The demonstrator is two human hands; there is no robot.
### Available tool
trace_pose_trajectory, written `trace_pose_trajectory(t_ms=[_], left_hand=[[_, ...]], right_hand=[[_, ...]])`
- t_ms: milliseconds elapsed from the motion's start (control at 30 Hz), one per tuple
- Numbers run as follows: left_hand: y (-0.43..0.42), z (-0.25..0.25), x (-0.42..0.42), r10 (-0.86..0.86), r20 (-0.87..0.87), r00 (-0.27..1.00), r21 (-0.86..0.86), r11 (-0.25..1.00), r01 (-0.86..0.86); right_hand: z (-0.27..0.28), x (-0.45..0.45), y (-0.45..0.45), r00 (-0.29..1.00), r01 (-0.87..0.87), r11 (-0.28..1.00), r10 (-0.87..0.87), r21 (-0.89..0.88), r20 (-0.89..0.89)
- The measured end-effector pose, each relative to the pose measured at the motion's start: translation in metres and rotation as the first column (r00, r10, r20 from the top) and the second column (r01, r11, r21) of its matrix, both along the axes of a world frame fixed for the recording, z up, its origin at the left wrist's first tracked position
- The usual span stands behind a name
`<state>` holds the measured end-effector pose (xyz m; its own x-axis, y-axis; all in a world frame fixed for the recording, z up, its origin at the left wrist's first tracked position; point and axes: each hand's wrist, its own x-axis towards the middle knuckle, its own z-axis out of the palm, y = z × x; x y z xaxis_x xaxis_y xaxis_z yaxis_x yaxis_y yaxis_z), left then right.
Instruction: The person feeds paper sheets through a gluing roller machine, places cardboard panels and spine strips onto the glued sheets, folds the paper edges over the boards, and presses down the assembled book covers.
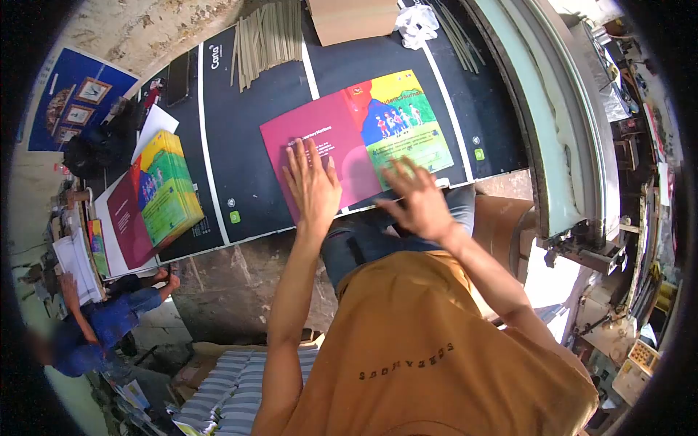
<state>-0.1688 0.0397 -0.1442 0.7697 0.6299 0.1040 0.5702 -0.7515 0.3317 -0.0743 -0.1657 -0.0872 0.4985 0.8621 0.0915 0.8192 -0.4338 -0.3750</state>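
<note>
Resting Hands on an Open Cover

Having the cover (352, 145) lying open and flat on the table (247, 145), close to its near edge, maroon half on the left, picture half on the right. Spreading the left hand (313, 185) palm down on the maroon half; holding the right hand (422, 203), blurred, over the near part of the picture half, contact being impossible to tell. Holding both hands apart, fingers loose, clamping nothing.

Judging by looks, dealing with something light, thin and bendy, probably a little slick from a glossy face, and risking creases at the fold or dents at the corners. Probably gripping best by the two outer side edges, supporting the middle against sagging.

Seeing a bundle of strips (267, 43) and a box (352, 20) beyond the far side, probably limiting any long push that way. Seeing a crumpled white cloth (418, 25) beside the box, thin rods (462, 36) farther right, and a heavy rail (538, 109) bounding the right side, likely catching a wide elbow. Noticing a stack (174, 200) of similar covers and a phone (179, 78) to the left, with another person (109, 320) well apart, past that end.
</note>
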Motion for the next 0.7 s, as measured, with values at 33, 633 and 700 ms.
trace_pose_trajectory(t_ms=[33,633,700], left_hand=[[-0.006,-0.006,0.006,0.009,-0.031,0.999,0.024,1.000,-0.009],[-0.011,-0.006,0.008,0.021,-0.055,0.998,0.054,0.998,-0.018],[-0.012,-0.007,0.008,0.036,-0.064,0.997,0.062,0.998,-0.032]], right_hand=[[-0.002,-0.011,0.011,1.000,-0.012,0.996,0.012,-0.088,0.007],[-0.063,0.066,0.170,0.974,0.216,0.976,-0.217,0.014,0.072],[-0.069,0.066,0.173,0.969,0.224,0.974,-0.228,0.044,0.100]])
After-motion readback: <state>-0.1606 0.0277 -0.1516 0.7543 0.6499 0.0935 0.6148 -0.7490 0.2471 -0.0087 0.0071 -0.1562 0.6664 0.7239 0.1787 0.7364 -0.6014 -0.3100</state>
